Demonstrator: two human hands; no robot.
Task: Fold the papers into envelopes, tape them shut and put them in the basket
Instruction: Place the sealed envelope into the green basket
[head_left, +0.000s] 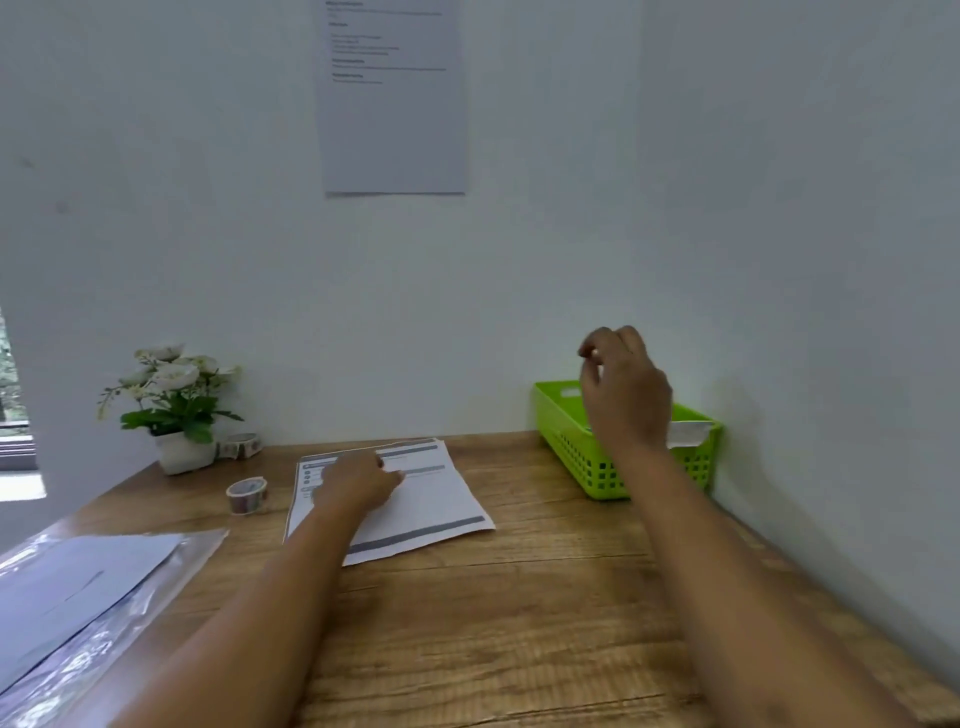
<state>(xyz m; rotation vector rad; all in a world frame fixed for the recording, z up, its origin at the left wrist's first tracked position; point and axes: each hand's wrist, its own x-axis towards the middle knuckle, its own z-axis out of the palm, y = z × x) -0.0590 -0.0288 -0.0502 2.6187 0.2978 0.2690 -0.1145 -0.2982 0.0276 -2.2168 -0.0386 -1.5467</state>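
Observation:
A printed sheet of paper (426, 499) lies flat on the wooden desk (519, 623) in the middle. My left hand (358, 480) rests on its upper left part, fingers laid across it. A green plastic basket (566, 441) stands at the back right against the wall, with a white folded paper (691, 432) showing at its right end. My right hand (623, 387) hovers above the basket with loosely curled fingers and holds nothing. A roll of patterned tape (247, 494) sits left of the sheet.
A second tape roll (240, 445) stands beside a small white pot of flowers (174, 405) at the back left. A clear plastic sleeve with blank sheets (78, 587) lies at the front left. A notice (394, 98) hangs on the wall, which closes in the right side.

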